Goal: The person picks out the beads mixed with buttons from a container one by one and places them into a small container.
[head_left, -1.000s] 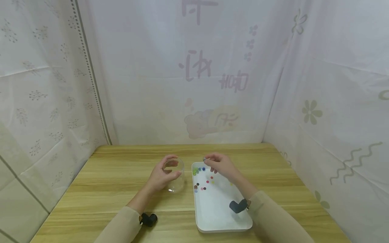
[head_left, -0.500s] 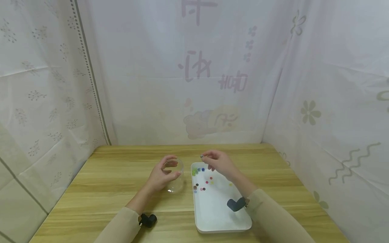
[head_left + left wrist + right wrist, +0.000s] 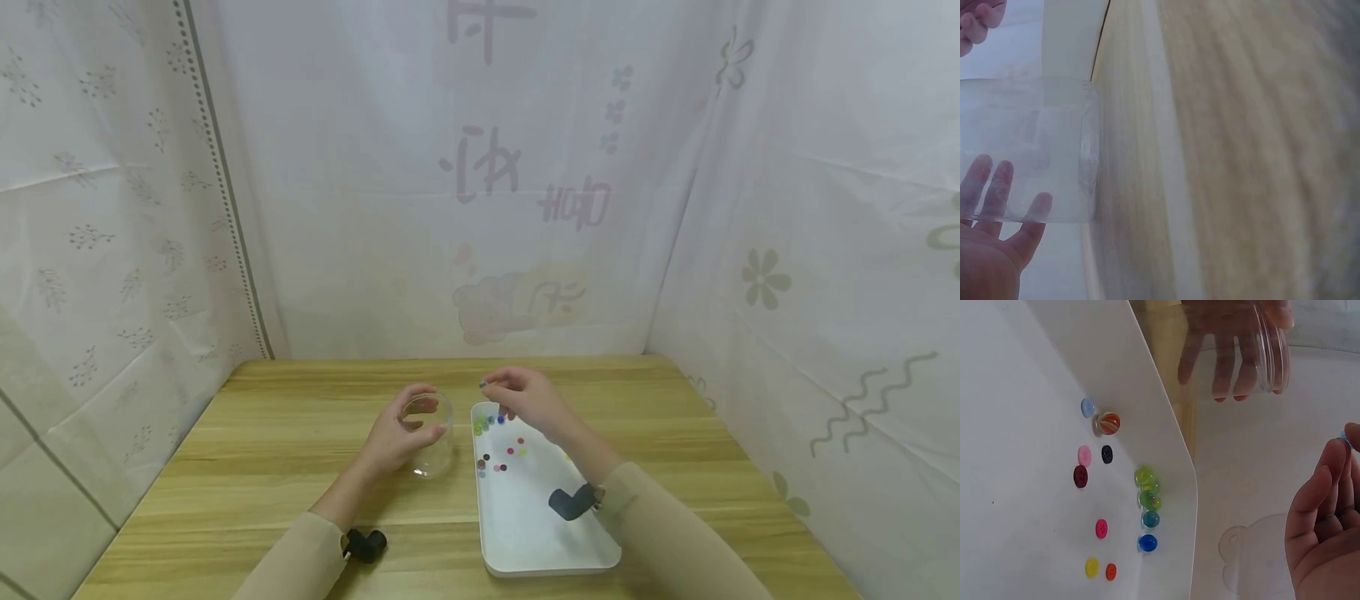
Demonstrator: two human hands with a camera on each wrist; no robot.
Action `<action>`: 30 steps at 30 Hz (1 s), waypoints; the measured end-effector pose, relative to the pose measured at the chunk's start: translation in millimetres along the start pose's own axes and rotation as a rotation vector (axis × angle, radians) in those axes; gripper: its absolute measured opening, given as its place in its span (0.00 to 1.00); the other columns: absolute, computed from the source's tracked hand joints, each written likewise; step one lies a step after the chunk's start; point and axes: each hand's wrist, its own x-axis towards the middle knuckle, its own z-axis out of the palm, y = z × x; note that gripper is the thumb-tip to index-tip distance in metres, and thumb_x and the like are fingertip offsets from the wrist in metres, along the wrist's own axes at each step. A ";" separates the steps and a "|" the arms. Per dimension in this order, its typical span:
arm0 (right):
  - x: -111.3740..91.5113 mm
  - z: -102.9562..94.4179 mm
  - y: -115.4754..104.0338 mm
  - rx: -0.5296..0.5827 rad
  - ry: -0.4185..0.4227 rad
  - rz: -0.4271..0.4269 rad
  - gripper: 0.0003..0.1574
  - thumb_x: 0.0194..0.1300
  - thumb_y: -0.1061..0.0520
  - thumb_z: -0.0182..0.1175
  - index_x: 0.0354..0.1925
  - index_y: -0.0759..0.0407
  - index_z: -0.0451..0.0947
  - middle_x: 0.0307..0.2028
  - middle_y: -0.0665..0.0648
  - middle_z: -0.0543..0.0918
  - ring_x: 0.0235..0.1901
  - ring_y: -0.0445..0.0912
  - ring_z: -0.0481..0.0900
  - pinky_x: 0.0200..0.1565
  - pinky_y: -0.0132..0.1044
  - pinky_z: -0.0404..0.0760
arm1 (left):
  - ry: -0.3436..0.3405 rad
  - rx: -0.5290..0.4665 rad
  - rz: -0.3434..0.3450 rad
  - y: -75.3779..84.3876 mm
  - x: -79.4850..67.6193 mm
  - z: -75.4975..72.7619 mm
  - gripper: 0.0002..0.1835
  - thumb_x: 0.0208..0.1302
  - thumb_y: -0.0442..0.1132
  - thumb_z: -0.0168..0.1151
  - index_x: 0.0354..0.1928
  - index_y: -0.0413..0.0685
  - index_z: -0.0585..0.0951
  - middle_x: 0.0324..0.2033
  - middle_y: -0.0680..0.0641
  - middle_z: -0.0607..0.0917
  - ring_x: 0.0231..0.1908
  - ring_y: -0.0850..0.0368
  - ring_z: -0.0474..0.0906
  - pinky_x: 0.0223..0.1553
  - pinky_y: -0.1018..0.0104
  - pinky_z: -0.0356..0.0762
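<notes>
1. Clear jar [image 3: 432, 458]: upright at the surface of the wooden table [image 3: 300, 433], just beside the left edge of the white tray [image 3: 551, 546]. I judge it light, stiff and smooth enough to slip. I cannot tell glass from plastic, so I would treat it as fragile and hold it round the side wall, below the rim.

2. Blue piece [image 3: 1345, 437]: in the air, just past the tray's far edge, near the jar but apart from it. Mostly hidden by fingers; whether marble or button, I cannot tell. I expect it to be very light, hard and slick. I would take it by opposite sides, gently, since squeezing hard could shoot it out.

3. Left hand [image 3: 396, 437]: gripping the jar, thumb on the near side, fingers curved round the far side and visible through the wall. The forearm comes in from the lower left.

4. Right hand [image 3: 534, 402]: pinching the blue piece between thumb and fingertip, above the level of the jar's rim. The other fingers bend towards the palm; the forearm slants over the tray.

5. Marbles [image 3: 1149, 500] and buttons [image 3: 1102, 529]: loose on the tray floor. I would expect the former to roll, the latter to need lifting by their edges.
</notes>
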 end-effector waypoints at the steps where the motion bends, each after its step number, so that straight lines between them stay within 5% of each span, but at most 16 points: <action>1: 0.2 1.4 -1.5 0.002 -0.003 -0.007 0.19 0.76 0.50 0.70 0.58 0.58 0.87 0.39 0.54 0.89 0.31 0.47 0.83 0.37 0.34 0.85 | 0.001 0.001 -0.003 -0.2 0.2 0.1 0.33 0.67 0.42 0.75 0.72 0.54 0.75 0.67 0.37 0.83 0.70 0.37 0.78 0.71 0.32 0.76; 11: 4.4 17.7 -6.8 0.045 -0.060 -0.031 0.16 0.76 0.53 0.70 0.57 0.59 0.87 0.32 0.49 0.87 0.27 0.45 0.79 0.31 0.34 0.79 | 0.000 0.012 -0.002 -0.8 -0.8 0.7 0.33 0.67 0.44 0.75 0.72 0.57 0.75 0.68 0.40 0.84 0.69 0.40 0.79 0.71 0.34 0.78; 30: 12.1 37.3 -21.9 0.037 -0.103 -0.035 0.20 0.76 0.48 0.70 0.59 0.54 0.86 0.38 0.53 0.89 0.32 0.52 0.85 0.33 0.33 0.82 | -0.019 -0.002 0.002 1.5 -0.9 -0.6 0.36 0.69 0.44 0.74 0.76 0.48 0.72 0.72 0.32 0.79 0.71 0.37 0.77 0.72 0.32 0.76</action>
